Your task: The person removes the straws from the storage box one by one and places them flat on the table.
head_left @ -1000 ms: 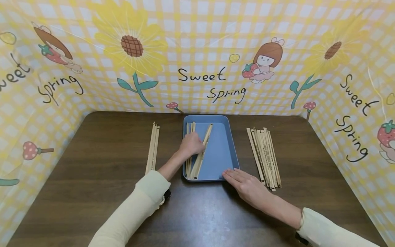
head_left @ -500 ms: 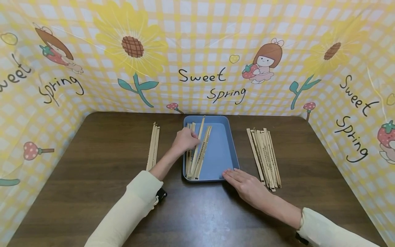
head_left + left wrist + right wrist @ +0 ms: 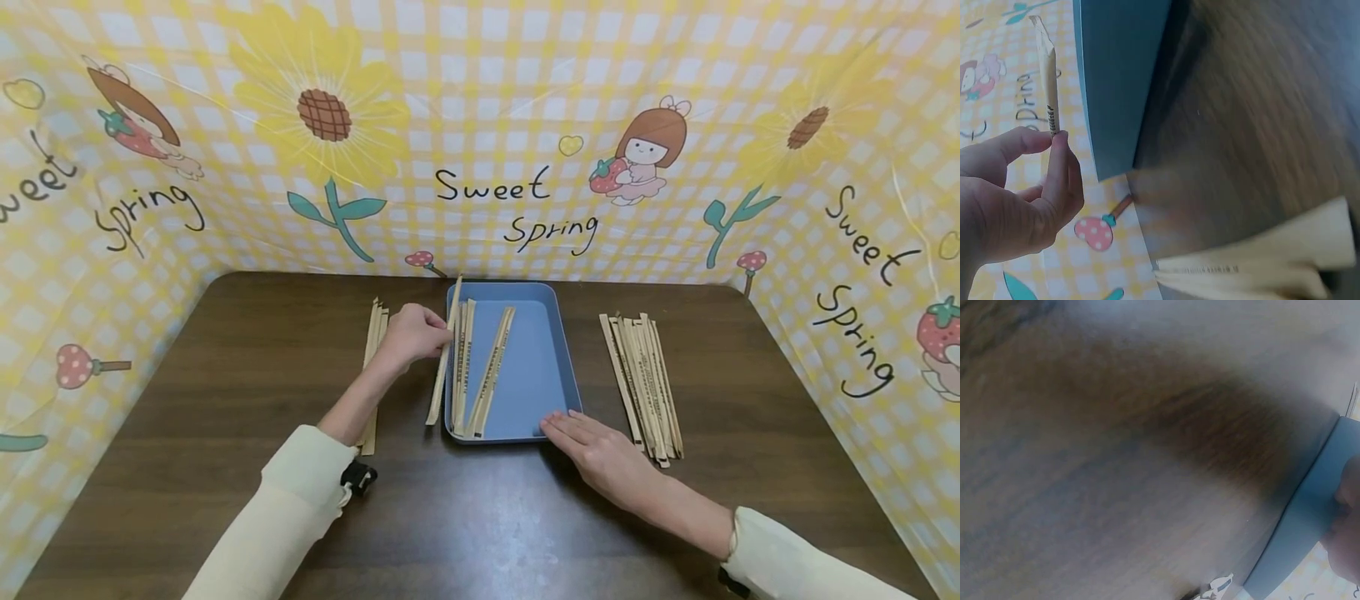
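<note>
In the head view my left hand (image 3: 411,335) pinches one slim paper-wrapped stick (image 3: 440,379) between thumb and fingers, over the left rim of a blue rectangular tray (image 3: 536,358). The left wrist view shows the held stick (image 3: 1049,87) tilted up, its crumpled wrapper end at the top and print near the fingertips. More wrapped sticks (image 3: 463,367) lie along the tray's left side, and a slanted pair (image 3: 492,375) rests nearer its middle. My right hand (image 3: 600,454) touches the tray's near right corner with fingers straight; the right wrist view shows it partly, against the tray wall (image 3: 1310,512).
A small pile of wrapped sticks (image 3: 372,342) lies left of the tray, partly behind my left hand. A larger pile (image 3: 645,383) lies to its right. A yellow checked cloth (image 3: 480,100) walls in the brown table (image 3: 480,517) at the back and sides.
My left hand has lifted one stick out of the tray and moved left with it, past the tray's left rim. The right hand has stayed at the corner.
</note>
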### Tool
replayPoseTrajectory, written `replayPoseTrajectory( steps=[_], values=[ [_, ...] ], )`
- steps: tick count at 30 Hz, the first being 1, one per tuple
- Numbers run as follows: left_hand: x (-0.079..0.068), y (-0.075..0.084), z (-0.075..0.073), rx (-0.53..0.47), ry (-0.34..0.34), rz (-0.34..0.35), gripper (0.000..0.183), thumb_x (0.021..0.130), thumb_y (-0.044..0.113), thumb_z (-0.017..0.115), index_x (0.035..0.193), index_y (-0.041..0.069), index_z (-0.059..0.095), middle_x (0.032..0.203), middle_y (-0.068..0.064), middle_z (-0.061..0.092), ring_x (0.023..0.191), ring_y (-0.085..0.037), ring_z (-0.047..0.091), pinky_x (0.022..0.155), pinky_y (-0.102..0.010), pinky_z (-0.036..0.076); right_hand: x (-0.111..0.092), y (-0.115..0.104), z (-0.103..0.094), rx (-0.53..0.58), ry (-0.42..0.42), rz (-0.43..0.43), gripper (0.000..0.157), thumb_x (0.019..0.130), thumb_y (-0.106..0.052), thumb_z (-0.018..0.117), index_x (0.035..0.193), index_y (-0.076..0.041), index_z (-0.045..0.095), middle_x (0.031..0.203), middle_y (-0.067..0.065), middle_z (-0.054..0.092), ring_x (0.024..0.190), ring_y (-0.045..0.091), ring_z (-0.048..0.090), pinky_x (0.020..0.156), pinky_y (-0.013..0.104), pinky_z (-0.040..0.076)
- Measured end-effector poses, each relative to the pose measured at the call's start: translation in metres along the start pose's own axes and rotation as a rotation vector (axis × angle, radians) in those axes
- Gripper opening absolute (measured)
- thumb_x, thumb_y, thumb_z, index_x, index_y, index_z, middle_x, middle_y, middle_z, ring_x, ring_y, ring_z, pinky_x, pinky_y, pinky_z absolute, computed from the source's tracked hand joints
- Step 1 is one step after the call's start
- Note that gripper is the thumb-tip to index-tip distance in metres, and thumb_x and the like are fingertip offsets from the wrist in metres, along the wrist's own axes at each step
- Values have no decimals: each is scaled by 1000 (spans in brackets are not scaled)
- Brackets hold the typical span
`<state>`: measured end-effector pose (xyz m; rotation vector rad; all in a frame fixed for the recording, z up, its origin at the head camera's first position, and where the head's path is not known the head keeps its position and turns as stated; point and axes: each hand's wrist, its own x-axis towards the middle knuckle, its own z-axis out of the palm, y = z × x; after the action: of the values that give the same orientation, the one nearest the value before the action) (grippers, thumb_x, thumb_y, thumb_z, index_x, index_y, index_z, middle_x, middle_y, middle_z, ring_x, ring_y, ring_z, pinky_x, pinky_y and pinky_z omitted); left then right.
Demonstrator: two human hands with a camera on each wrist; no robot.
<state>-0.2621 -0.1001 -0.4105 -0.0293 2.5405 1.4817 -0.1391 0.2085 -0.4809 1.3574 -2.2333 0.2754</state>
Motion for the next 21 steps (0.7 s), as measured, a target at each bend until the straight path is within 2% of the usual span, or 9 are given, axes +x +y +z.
replayPoseTrajectory(
  steps=[5, 12, 17, 21],
  values=[
    [-5, -8, -15, 30, -1, -9, 16, 87, 4, 64, 96, -7, 70, 102, -19, 65, 74, -19, 68, 68, -30, 58, 0, -1, 0, -2, -17, 2, 50, 105, -6, 20, 124, 9, 64, 120, 20, 67, 110, 29, 66, 96, 43, 51],
    [-13, -24, -36, 157, 30, -33, 18, 85, 10, 65, 96, -2, 72, 101, -19, 70, 72, -18, 72, 68, -29, 57, -1, -1, 0, 0, -17, 1, 51, 106, -7, 19, 123, 10, 64, 120, 21, 67, 110, 29, 66, 96, 44, 51],
    [-19, -34, -51, 159, 54, -46, 15, 85, 9, 64, 93, -3, 69, 98, -18, 68, 72, -20, 71, 71, -34, 58, -1, -1, 0, 2, -7, -1, 50, 106, -6, 19, 124, 10, 63, 120, 21, 67, 111, 30, 66, 96, 45, 51],
    [-23, -44, -61, 171, 65, -49, 14, 85, 8, 64, 91, -4, 70, 96, -15, 67, 70, -17, 69, 69, -30, 58, -1, 0, 1, 6, 0, -3, 49, 105, -5, 20, 124, 10, 63, 120, 21, 67, 111, 30, 66, 96, 45, 51]
  ],
)
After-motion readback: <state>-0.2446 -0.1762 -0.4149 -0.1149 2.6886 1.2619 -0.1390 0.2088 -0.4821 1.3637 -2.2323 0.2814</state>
